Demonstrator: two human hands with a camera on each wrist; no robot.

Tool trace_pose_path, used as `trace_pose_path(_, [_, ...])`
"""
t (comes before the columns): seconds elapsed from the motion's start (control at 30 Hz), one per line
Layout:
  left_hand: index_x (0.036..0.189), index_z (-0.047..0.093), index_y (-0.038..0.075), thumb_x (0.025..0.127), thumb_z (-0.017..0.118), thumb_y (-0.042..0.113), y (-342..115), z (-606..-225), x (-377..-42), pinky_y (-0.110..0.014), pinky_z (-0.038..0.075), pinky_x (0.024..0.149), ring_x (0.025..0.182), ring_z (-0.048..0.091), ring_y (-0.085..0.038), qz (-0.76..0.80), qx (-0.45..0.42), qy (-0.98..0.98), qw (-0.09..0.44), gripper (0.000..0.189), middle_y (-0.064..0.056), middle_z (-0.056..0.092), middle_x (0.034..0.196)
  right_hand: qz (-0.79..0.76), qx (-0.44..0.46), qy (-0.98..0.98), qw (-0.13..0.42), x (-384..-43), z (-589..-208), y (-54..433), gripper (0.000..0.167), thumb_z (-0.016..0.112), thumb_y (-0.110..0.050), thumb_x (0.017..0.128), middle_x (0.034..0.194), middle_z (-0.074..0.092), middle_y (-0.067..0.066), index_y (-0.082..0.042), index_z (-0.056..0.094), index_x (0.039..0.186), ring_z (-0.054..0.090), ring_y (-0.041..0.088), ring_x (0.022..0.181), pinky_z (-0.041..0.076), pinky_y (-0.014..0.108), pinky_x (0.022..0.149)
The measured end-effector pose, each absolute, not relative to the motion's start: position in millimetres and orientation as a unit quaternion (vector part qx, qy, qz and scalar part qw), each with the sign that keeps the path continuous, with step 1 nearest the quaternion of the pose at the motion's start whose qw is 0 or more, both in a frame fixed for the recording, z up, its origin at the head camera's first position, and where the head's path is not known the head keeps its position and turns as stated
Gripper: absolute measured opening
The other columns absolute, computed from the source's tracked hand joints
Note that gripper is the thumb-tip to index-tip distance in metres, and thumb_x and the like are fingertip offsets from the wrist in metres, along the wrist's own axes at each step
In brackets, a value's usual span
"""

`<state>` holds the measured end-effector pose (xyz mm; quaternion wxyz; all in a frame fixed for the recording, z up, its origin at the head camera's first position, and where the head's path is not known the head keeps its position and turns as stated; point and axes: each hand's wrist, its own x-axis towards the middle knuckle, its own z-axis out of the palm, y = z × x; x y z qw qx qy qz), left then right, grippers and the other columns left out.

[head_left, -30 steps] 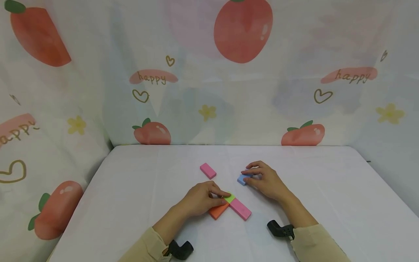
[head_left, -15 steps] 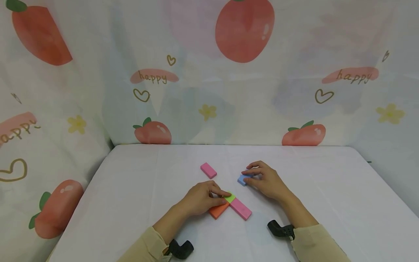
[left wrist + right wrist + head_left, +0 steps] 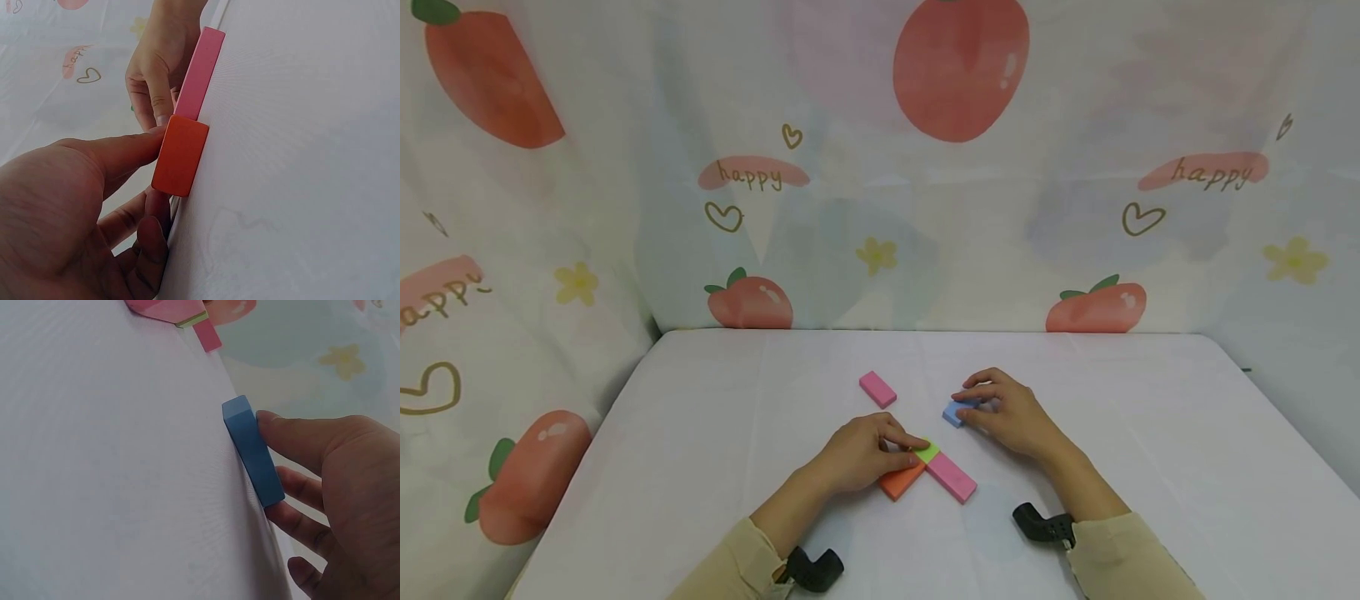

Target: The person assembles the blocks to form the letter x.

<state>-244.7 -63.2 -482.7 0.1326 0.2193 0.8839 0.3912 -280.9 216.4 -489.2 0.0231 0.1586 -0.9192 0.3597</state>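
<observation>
In the head view, three flat building blocks meet at one corner on the white table: an orange block [image 3: 899, 484], a yellow-green block [image 3: 932, 452] and a pink block [image 3: 952, 478]. My left hand [image 3: 856, 454] pinches the yellow-green block, its index finger over the top and its thumb beside the orange one. Part of both blocks is hidden under that hand. Farther right, my right hand [image 3: 1009, 414] holds a blue block [image 3: 253, 453] between thumb and fingers, low over the tabletop. The left wrist view shows the orange block's end face close beside the left thumb.
A second pink block [image 3: 877, 389] lies alone behind the left hand. The white table [image 3: 760, 392] ends at a fruit-patterned cloth backdrop [image 3: 835, 167]. Each wrist carries a black camera mount, the left mount [image 3: 816, 572] and the right mount [image 3: 1041, 525].
</observation>
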Motion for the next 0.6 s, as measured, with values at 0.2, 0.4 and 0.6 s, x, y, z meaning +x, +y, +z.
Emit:
trace_pose_path(0.2, [0.113, 0.080, 0.041, 0.092, 0.078, 0.033, -63.2, -482.4, -244.6, -0.025, 0.044, 0.067, 0.076, 0.056, -0.008, 0.392, 0.219, 0.883, 0.134, 0.022, 0.017, 0.063, 0.095, 0.358, 0.156, -0.920, 0.019, -280.3, -488.3, 216.1, 0.022, 0.081, -0.024, 0.091, 0.125, 0.063, 0.002, -0.020, 0.081, 0.113, 0.059, 0.031, 0.124, 0.046, 0.056, 0.104])
trace_pose_path(0.4, [0.113, 0.080, 0.041, 0.092, 0.078, 0.033, -63.4, -482.5, -244.7, -0.025, 0.044, 0.067, 0.075, 0.055, -0.008, 0.393, 0.221, 0.883, 0.133, 0.022, 0.017, 0.063, 0.094, 0.357, 0.159, -0.920, 0.018, -279.7, -487.7, 215.6, 0.022, 0.082, -0.024, 0.090, 0.123, 0.063, 0.000, -0.022, 0.082, 0.111, 0.060, 0.028, 0.122, 0.046, 0.053, 0.102])
trace_pose_path(0.6, [0.113, 0.080, 0.041, 0.092, 0.078, 0.033, -63.6, -482.5, -244.9, -0.025, 0.044, 0.066, 0.075, 0.056, -0.009, 0.396, 0.218, 0.882, 0.135, 0.022, 0.017, 0.063, 0.095, 0.354, 0.169, -0.919, 0.018, -280.0, -487.7, 214.5, 0.022, 0.083, -0.023, 0.089, 0.121, 0.063, -0.001, -0.022, 0.082, 0.110, 0.060, 0.027, 0.119, 0.047, 0.051, 0.101])
